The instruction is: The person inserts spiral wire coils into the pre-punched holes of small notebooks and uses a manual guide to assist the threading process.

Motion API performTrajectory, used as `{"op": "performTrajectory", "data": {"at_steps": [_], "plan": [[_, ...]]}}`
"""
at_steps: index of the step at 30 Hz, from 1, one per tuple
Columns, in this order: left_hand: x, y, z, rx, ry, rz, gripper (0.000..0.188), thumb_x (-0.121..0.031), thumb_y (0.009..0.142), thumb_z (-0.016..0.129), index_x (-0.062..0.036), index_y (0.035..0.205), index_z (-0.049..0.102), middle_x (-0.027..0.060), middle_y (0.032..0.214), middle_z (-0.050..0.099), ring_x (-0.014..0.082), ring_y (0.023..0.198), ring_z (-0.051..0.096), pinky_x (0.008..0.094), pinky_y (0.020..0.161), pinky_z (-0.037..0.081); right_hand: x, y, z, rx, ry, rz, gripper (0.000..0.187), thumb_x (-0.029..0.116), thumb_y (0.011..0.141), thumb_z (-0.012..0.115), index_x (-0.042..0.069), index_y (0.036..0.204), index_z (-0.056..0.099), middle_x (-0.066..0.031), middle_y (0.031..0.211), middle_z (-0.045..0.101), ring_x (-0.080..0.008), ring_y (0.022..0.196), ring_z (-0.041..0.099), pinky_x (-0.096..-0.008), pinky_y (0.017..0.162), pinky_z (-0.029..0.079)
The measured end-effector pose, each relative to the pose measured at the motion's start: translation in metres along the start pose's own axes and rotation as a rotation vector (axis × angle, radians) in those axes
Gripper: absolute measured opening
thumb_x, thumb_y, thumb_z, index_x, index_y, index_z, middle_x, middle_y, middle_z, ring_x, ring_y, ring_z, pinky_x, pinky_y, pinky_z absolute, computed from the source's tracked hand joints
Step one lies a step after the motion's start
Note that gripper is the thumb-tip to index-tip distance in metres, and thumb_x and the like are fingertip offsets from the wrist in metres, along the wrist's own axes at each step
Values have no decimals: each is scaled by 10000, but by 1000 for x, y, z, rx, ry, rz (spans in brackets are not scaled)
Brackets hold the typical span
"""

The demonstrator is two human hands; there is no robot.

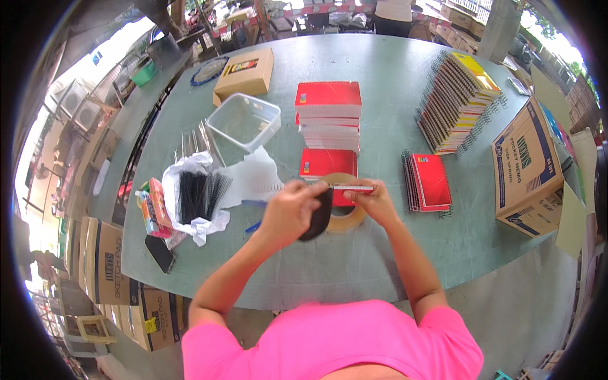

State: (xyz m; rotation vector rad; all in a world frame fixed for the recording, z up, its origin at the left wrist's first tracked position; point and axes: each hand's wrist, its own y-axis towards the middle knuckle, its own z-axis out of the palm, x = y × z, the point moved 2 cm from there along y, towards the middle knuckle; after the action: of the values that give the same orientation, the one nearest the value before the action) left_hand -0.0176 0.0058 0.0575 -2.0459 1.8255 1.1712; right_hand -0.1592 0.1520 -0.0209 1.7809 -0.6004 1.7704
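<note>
In front of me, my right hand grips a small red notebook, turned edge-on, by its right end. My left hand is closed at the notebook's left end. A thin black spiral wire sticks out leftward from its fingers. Below the left fingers is a dark rounded shape I cannot make out. A wide roll of tan tape lies under the hands. Just beyond, red notebooks lie in a short pile, with a taller stack of red notebooks behind.
At left, black spiral wires lie in white wrapping beside a phone. A clear plastic tub and a cardboard box stand farther back. Rightward are spiral-bound red notebooks, a tall spiral-bound stack and an open carton.
</note>
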Motion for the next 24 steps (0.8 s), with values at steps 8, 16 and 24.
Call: {"op": "performTrajectory", "data": {"at_steps": [8,16,24], "plan": [[-10,8,-12,-104,23,52,283,-13,755,626,-59,1031,661,138,917,636,255,831,622,340,773,485,-2,4,0,26,-13,-12,212,89,797,695,24,998,676,18,844,655,-41,738,543,-204,654,449],[-7,11,1,-49,-13,55,257,-37,771,613,-63,1023,655,154,923,629,313,862,613,361,768,487,3,-6,-3,88,-106,-13,252,-1,835,610,27,1084,636,13,939,650,-34,838,549,-210,714,467],[-27,26,-12,-226,-5,80,256,-23,776,604,-42,1029,644,155,917,635,309,839,618,359,737,499,-12,-2,-7,121,8,-4,253,0,847,598,14,1098,624,13,956,649,-46,860,555,-229,720,484]]}}
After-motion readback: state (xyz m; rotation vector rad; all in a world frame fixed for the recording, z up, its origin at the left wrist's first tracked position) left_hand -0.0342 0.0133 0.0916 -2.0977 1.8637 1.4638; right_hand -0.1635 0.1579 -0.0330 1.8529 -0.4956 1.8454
